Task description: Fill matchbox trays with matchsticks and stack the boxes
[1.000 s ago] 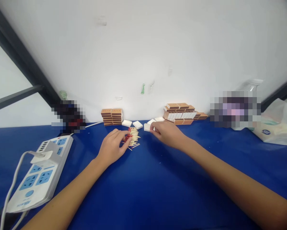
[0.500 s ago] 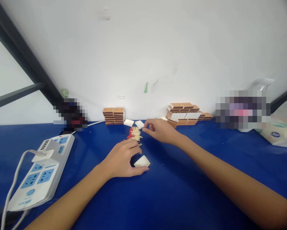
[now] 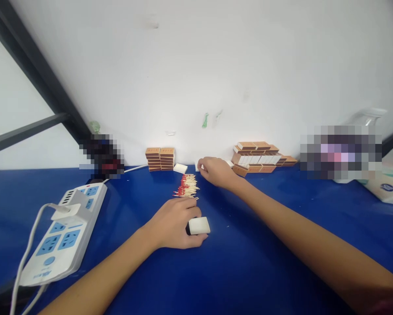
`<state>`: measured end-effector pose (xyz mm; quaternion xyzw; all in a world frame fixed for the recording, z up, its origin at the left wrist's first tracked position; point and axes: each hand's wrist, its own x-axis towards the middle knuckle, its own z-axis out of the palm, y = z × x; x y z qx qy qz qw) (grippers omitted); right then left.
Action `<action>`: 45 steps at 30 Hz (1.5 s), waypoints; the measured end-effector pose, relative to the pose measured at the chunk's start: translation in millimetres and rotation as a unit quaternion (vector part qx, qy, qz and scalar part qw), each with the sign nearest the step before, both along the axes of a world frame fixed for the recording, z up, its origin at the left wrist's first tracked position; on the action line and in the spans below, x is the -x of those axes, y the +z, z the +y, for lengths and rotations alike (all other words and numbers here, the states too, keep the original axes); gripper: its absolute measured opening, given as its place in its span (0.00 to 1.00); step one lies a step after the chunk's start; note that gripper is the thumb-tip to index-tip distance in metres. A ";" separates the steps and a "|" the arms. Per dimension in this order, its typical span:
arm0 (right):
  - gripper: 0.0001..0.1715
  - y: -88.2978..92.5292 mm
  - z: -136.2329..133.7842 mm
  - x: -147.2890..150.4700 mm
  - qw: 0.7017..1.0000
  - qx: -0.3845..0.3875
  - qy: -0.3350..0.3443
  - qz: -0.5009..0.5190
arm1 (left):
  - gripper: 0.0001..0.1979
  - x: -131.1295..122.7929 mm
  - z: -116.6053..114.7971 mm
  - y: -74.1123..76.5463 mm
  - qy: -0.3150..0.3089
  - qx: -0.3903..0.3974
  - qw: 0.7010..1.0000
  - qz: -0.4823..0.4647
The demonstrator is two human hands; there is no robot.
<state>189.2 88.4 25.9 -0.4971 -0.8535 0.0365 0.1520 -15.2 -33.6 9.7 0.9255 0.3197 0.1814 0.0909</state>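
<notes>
My left hand [image 3: 175, 222] rests on the blue table [image 3: 255, 245] with thumb and fingers closed on a small white matchbox tray [image 3: 199, 225]. Just beyond it lies a heap of red-tipped matches [image 3: 187, 187]. My right hand [image 3: 216, 171] reaches to the back of the table, its fingers pinched on another white tray [image 3: 199, 166] by the wall. A further white tray [image 3: 180, 168] lies to its left.
A neat stack of brown matchboxes [image 3: 160, 159] stands against the wall, and a looser pile of boxes and sleeves [image 3: 257, 156] sits to the right. A white and blue power strip [image 3: 67, 229] with cable lies at the left. A plastic bag [image 3: 388, 186] is at the far right.
My left hand left the match heap and came toward me, now holding a white tray. My right hand moved from one tray further back toward the wall.
</notes>
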 end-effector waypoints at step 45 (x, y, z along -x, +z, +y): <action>0.13 3.8 -83.0 -36.1 0.992 -0.027 0.125 0.003 | 0.12 8.3 1.6 8.8 0.033 0.033 0.999 0.002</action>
